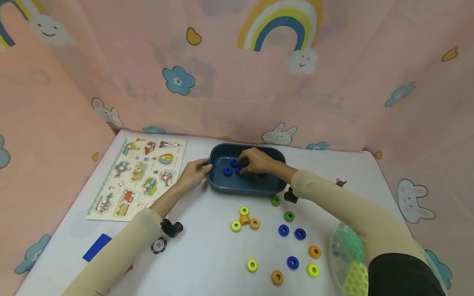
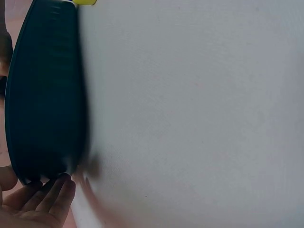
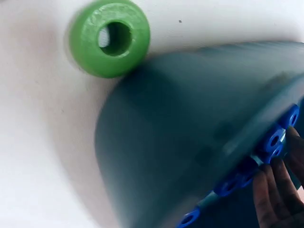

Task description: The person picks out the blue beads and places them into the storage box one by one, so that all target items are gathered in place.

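White worktop (image 1: 207,259) before you: your left fingers (image 2: 62,202) grasp the tray (image 1: 246,190); right fingers (image 3: 264,194) touch blue rings (image 1: 228,174) inside, grip unclear. They're probably light, stiff; pinch their rims.

Cream long sleeves (image 1: 348,209), small black wrist devices (image 1: 172,228), black upper-arm covering (image 1: 403,273), apparently cloth

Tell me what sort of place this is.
Probably a children's play corner, perhaps staged: there's a pink backdrop printed with rainbows and bunnies, a picture board of cartoon vehicles, and colourful rings scattered on a white table.
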{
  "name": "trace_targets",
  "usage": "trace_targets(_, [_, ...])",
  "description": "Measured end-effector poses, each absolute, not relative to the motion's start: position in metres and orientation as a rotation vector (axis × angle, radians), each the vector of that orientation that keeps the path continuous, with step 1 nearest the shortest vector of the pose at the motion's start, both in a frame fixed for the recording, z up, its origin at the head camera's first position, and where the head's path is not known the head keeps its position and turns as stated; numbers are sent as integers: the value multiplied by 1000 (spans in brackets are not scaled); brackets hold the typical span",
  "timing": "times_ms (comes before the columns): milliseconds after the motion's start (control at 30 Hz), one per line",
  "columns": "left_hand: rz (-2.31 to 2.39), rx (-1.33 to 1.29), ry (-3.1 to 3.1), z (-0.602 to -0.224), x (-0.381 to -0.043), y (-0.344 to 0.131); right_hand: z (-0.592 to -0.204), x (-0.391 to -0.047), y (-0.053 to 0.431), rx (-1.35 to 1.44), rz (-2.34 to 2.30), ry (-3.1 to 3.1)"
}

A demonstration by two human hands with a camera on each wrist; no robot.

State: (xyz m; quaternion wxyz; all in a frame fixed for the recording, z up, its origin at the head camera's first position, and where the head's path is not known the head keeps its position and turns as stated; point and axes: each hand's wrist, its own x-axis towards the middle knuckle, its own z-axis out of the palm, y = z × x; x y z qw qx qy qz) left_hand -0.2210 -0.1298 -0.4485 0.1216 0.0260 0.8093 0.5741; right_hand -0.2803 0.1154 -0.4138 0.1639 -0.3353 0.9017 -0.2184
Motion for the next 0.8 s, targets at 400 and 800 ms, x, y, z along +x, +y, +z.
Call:
trace_targets(400, [1684,96,2341,-447,-221,-129,-402,-227,164,-865,-1014,2631])
trace_targets(800, [1715,101,2338,-451,-220,-130,-416,-125,209,-450,-1308,2694])
